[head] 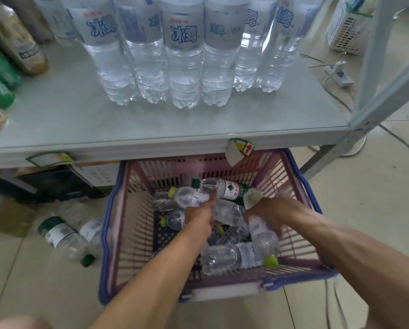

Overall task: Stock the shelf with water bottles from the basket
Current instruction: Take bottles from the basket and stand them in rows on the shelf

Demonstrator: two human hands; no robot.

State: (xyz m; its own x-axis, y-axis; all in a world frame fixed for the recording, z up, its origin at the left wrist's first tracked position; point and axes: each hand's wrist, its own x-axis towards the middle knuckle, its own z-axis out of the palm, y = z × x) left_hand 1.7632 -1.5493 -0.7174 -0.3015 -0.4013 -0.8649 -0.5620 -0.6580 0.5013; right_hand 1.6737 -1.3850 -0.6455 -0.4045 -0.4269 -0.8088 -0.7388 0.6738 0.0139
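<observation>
The pale grey metal shelf (68, 119) already carries upright clear water bottles (184, 67). Below sits the pink plastic basket (132, 224) of loose bottles. Right hand (267, 212) wraps a lime-capped bottle (262, 241); left hand (198, 217) closes on another (187, 197). Full, slick and probably heavy: grip mid-body.

One head-worn camera looks steeply down and forward, close over the basket (293, 186) on the floor, shelf (151, 124) edge just beyond.

Clear water bottles (219, 256) lie jumbled in the pink basket (293, 186) below the shelf (80, 124).
</observation>
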